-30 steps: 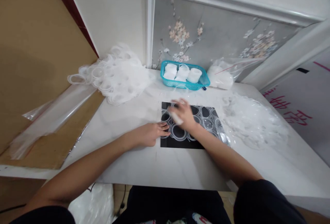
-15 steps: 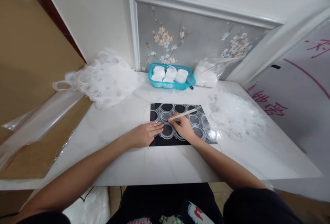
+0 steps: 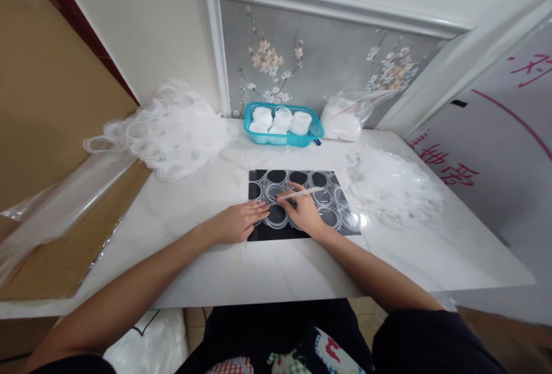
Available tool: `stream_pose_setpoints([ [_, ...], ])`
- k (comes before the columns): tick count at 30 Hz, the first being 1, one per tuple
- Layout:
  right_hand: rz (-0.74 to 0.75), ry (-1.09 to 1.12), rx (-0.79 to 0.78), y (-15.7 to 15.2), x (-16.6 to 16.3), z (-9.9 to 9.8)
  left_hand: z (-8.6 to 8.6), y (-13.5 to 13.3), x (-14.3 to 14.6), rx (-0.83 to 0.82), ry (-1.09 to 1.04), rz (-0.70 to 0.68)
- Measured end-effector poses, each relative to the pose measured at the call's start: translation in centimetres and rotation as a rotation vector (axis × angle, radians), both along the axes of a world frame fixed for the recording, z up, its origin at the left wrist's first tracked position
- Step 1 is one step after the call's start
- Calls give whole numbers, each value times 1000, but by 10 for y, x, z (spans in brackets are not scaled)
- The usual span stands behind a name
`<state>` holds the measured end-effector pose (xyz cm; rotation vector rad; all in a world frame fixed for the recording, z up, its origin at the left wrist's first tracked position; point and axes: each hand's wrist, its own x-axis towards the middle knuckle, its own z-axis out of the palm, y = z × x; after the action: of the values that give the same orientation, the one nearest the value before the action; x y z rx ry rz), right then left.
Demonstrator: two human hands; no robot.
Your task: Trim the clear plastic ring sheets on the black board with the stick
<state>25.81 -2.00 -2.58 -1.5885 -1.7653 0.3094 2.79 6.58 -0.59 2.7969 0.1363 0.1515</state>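
Observation:
A black sheet patterned with pale rings lies flat on the white tabletop, with a glossy transparent film over part of it. My left hand rests flat on its left edge, fingers stretched out. Pinched in my right hand is a thin white stick, held like a pen. Its lower end is at a ring in the sheet's middle row; its upper end leans to the right. My fingers partly hide the tip and the rings below.
Behind the sheet stands a blue basket of white rolls, with a clear bag of white material beside it. Heaps of translucent rings lie at left and right. Cardboard covers the table's left end.
The white stick has tilted lower, and its tip has moved slightly with my right hand. My left hand stays in place on the sheet. The whole view has shifted a little.

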Motion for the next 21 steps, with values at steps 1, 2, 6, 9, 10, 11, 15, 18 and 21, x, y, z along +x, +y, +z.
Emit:
stream_pose_setpoints([
  [1, 17, -106, 31, -4, -5, 0, 1, 0, 0, -2, 4, 1],
  [2, 39, -212, 61, -7, -9, 0, 2, 0, 1, -5, 8, 2],
  [6, 24, -403, 126, 7, -4, 16, 9, -1, 7, -13, 5, 5],
  [9, -345, -284, 163, 38, 34, 42, 15, -2, 11, -2, 2, 48],
  [10, -427, -260, 181, 45, 49, 48, 16, -2, 11, -1, 6, 68],
  [11, -506, -229, 200, 48, 62, 52, 17, -2, 13, -4, 6, 94],
  [15, -228, -77, 109, 18, 76, 35, 20, -5, 30, 18, -85, 237],
  [18, -109, 141, -1, -13, 61, 6, 18, -13, 54, 78, -157, 149],
  [21, -125, 261, -33, -22, 55, -10, 12, -23, 74, 124, -103, 7],
])
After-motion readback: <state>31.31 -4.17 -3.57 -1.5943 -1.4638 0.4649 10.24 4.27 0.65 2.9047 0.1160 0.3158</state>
